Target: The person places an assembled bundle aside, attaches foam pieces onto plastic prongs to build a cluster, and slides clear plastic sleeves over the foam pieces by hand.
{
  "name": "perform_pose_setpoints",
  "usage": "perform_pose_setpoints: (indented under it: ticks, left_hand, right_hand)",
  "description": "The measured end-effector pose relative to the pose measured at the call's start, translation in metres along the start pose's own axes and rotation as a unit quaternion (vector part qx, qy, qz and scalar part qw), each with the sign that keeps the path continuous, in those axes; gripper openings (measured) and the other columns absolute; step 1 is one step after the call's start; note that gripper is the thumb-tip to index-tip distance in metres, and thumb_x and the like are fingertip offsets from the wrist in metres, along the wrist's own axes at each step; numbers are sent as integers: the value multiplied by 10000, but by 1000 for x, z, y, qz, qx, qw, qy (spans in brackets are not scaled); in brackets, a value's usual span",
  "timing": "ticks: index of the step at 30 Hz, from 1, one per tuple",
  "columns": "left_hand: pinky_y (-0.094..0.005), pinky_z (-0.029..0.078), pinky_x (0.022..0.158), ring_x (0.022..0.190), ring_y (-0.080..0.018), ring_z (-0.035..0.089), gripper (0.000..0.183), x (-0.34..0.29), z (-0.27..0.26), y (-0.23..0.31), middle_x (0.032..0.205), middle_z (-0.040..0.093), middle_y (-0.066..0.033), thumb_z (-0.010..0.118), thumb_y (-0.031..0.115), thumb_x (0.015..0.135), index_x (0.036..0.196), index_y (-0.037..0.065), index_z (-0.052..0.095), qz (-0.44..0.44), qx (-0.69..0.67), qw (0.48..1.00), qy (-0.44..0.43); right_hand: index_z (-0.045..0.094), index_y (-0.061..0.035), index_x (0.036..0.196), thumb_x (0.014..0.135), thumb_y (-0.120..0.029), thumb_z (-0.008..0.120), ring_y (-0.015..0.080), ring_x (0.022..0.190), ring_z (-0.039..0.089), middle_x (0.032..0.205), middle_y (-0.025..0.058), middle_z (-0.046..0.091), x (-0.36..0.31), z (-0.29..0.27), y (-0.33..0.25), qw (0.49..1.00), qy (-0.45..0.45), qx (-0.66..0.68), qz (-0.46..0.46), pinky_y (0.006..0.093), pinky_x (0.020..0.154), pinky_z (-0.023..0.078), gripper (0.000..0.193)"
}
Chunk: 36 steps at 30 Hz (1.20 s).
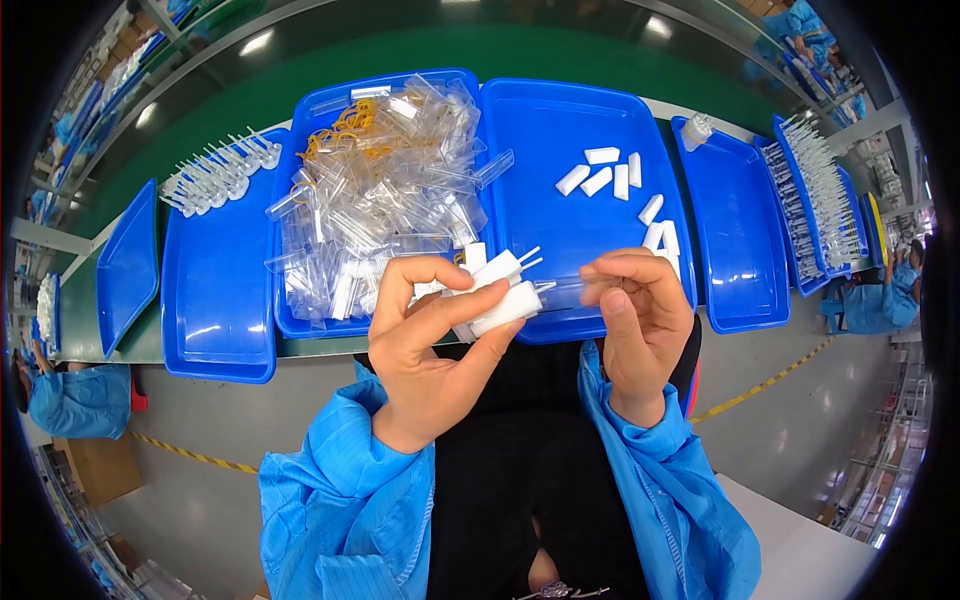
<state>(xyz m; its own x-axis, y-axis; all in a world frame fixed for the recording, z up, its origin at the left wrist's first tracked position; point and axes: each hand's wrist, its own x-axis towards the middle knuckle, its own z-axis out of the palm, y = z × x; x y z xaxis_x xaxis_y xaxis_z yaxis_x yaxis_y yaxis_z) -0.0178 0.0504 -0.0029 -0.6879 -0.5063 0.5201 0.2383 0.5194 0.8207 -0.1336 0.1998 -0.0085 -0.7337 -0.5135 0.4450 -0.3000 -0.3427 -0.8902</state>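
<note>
My left hand [430,350] is closed around several white oblong pieces [505,308], bunched between thumb and fingers. Thin pale prongs stick out of their right ends. To the right, my right hand [640,325] has its fingers curled at the end of a clear plastic sleeve [568,293], which spans the gap between the hands. Its transparency makes its edges hard to see. Behind the left hand, a blue tray [292,300] is heaped with clear plastic sleeves [375,200] and yellow-orange rubber bands [345,135].
Several white blocks [621,182] lie in the blue tray [535,130] behind my right hand. On the left, a blue tray [215,320] carries white stemmed parts [220,175]. At right are another blue tray [740,230] and one packed with white sticks [815,190]. Co-workers sit at both sides.
</note>
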Motion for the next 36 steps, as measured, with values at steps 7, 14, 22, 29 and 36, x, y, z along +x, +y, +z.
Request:
perform_pose_setpoints:
  ticks: [7, 14, 22, 29, 36]
  left_hand:
    - [-277, 470, 767, 902, -175, 572, 318, 1, -2, 5, 994, 556, -69, 815, -22, 647, 952, 40, 750, -42, 1, 999, 6]
    - [-237, 422, 522, 771, -146, 543, 316, -4, 3, -3, 970, 545, -62, 785, -49, 686, 978, 68, 747, 3, -15, 1000, -1]
    - [-260, 398, 527, 821, -180, 519, 295, -5, 1, -4, 939, 549, -54, 785, -25, 692, 967, 75, 752, 51, 32, 998, -17]
    - [-257, 545, 602, 841, -166, 591, 287, 1, 6, -2, 974, 536, -82, 770, -59, 716, 987, 30, 738, 22, -17, 999, -32]
    - [-278, 521, 604, 828, -189, 588, 299, 0, 9, -5, 963, 554, -81, 779, -52, 694, 976, 41, 741, 44, -7, 999, -5]
  right_hand:
    - [586, 66, 1086, 928, -53, 607, 158, 826, 628, 1032, 160, 600, 2, 3, 1, 999, -2, -43, -33, 254, 747, 509, 199]
    - [583, 75, 1071, 918, -30, 610, 161, 812, 623, 1037, 179, 596, -6, 3, 3, 998, 11, -47, -33, 255, 750, 505, 187]
    - [579, 80, 1071, 919, -16, 602, 165, 837, 629, 1031, 176, 607, -3, 3, 0, 999, 5, -39, -22, 267, 766, 515, 181]
    - [579, 83, 1093, 908, 1, 611, 151, 843, 631, 1022, 163, 631, 4, -1, -1, 999, 6, -2, 49, 254, 780, 500, 205]
    - [606, 68, 1066, 907, 7, 607, 163, 849, 639, 1018, 164, 631, -4, 4, 2, 993, 29, -99, -52, 254, 768, 502, 170]
